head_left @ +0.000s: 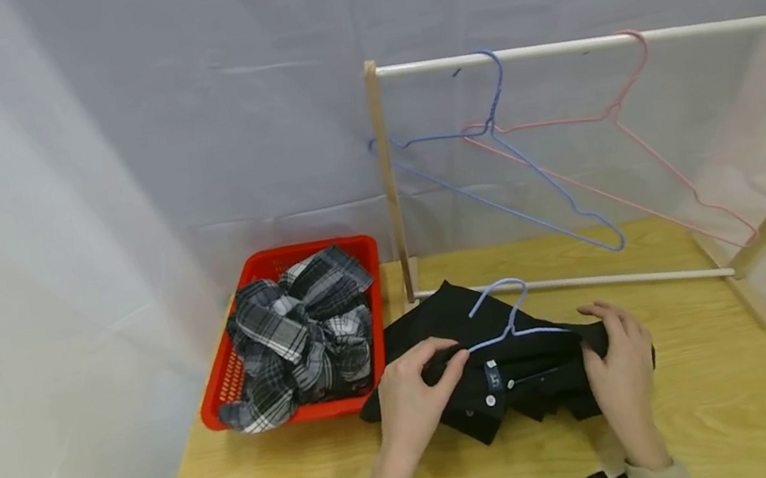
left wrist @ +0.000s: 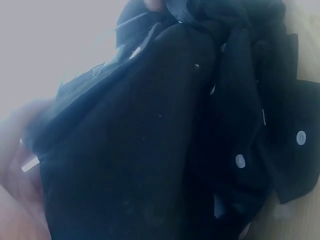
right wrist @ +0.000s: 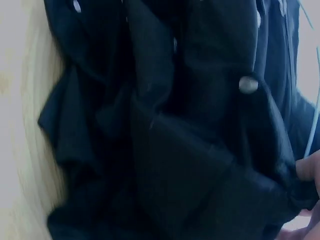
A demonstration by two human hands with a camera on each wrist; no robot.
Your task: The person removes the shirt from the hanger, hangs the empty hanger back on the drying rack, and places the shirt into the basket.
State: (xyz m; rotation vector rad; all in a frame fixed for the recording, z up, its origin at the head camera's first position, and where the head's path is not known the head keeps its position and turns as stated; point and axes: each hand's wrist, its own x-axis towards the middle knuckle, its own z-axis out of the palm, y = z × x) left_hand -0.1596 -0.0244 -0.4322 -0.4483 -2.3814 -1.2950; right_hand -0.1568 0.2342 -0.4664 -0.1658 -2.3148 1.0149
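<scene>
A black shirt [head_left: 442, 318] with white buttons lies bunched on the table, a light blue wire hanger [head_left: 512, 329] at its neck. The hanger's hook points up and away, and its outer ends are covered by cloth in the head view. At the left shoulder, my left hand [head_left: 408, 400] pinches the shirt between thumb and fingers. Beside that hand, a pale tip [left wrist: 30, 164] pokes out past the cloth in the left wrist view. My right hand [head_left: 622, 376] grips the opposite shoulder, with the hanger wire [right wrist: 316, 117] running close by in the right wrist view.
A red basket [head_left: 376, 291] of crumpled plaid clothes [head_left: 317, 322] stands left of the shirt. Behind is a rack with a white top rail [head_left: 549, 50], where a blue hanger [head_left: 450, 185] and a pink hanger [head_left: 658, 155] hang. Its lower bar [head_left: 618, 277] runs just behind the shirt.
</scene>
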